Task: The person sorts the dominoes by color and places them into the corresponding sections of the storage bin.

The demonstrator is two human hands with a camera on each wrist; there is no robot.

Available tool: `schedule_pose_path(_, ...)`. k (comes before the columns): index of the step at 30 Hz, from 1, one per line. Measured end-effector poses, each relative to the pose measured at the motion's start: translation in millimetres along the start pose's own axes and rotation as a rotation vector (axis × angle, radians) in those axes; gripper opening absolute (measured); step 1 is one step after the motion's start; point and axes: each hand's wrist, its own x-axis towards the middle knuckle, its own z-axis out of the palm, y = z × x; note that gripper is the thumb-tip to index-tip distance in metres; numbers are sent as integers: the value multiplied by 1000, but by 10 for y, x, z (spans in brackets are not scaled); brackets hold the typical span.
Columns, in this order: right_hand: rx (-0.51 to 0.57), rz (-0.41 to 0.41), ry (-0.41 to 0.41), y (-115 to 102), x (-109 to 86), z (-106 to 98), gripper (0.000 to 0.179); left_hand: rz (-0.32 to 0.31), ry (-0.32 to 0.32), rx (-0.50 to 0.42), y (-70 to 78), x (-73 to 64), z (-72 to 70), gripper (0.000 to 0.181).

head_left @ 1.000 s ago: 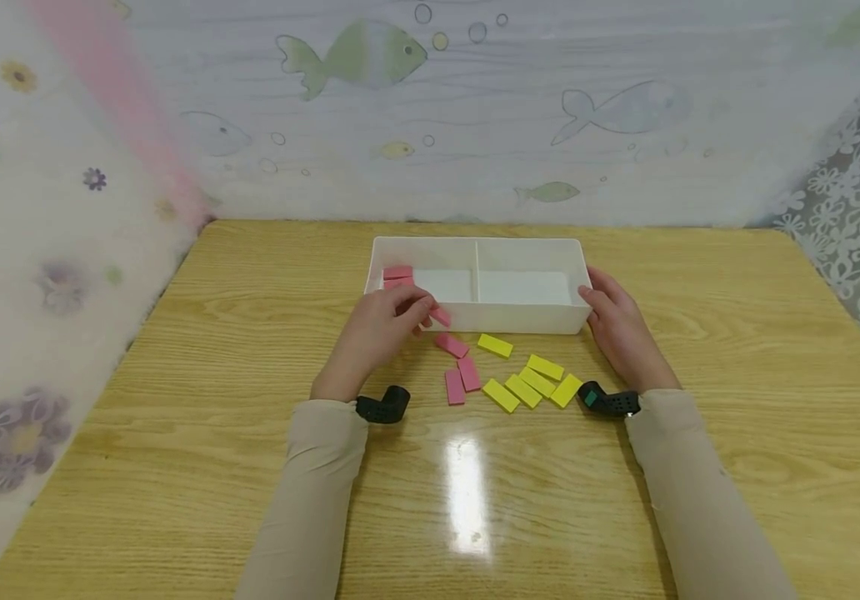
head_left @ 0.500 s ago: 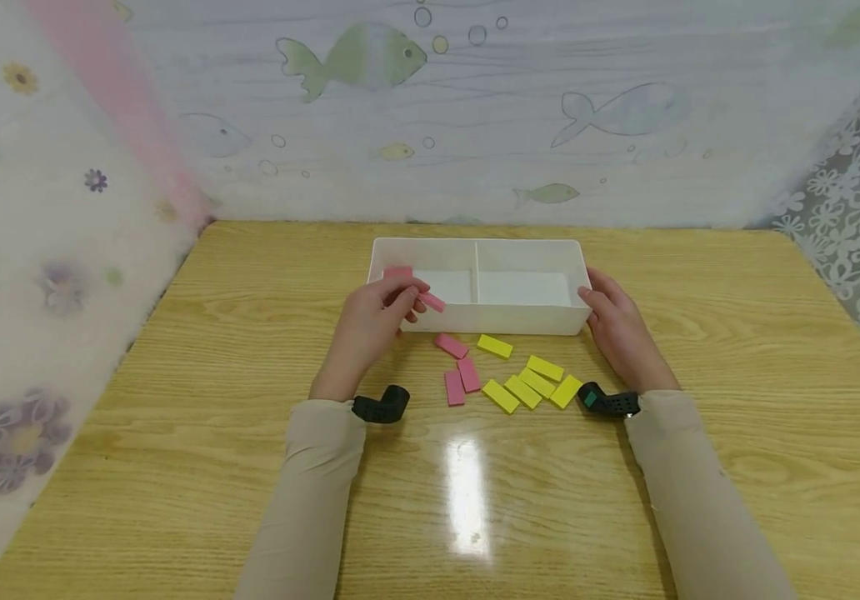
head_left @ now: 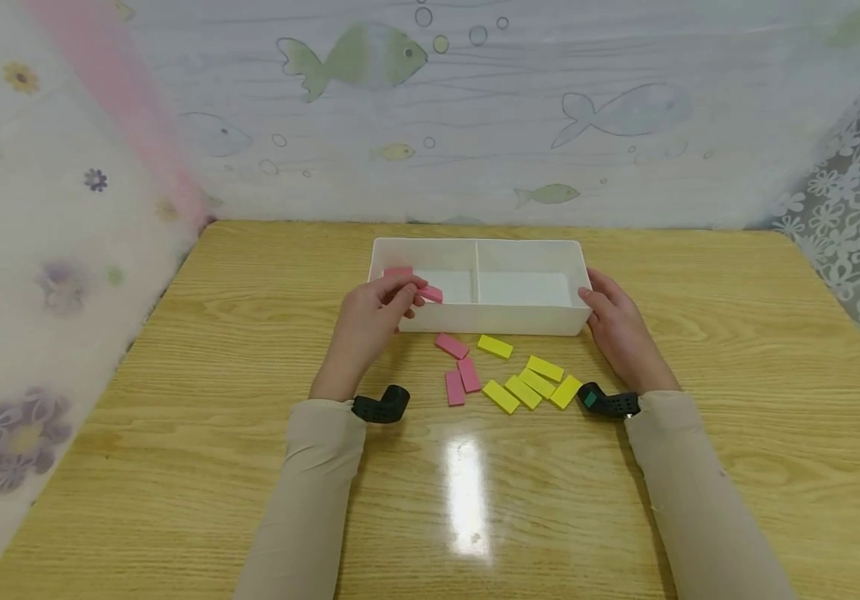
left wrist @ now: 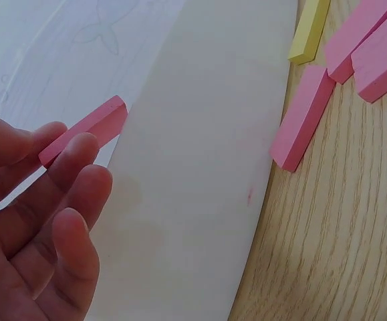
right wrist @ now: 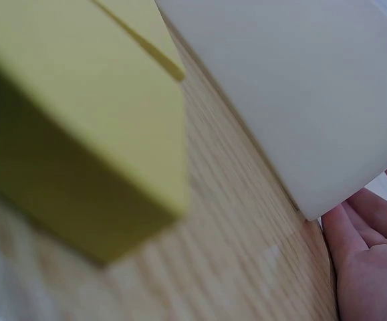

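Observation:
My left hand (head_left: 373,321) pinches a pink domino-like block (head_left: 430,293) between thumb and fingers, over the front wall of a white two-compartment box (head_left: 505,320). In the left wrist view, the held pink block (left wrist: 89,130) is tilted beside the box's wall (left wrist: 186,154). Another pink block (head_left: 398,272) lies in the left compartment, partly hidden by the hand. At the box's right end, my right hand (head_left: 621,329) grips the wall, thumb at the rim and fingers along the outside. The right compartment (head_left: 527,287) holds nothing visible.
In front of the box, several yellow blocks (head_left: 537,382) lie loosely grouped on the wooden table (head_left: 550,500). Pink blocks (head_left: 468,375) lie just left of them. A painted wall (head_left: 460,125) stands behind the table's far edge.
My left hand has lifted the pink block from in front of the box up to its front rim, shifting slightly left and away. The right hand stays at the box's end.

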Motion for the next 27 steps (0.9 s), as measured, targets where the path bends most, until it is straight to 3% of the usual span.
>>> schedule_pose_path(27, -25, 13, -3, -42, -32, 18, 60, -38, -43, 22, -36, 13, 33, 28)
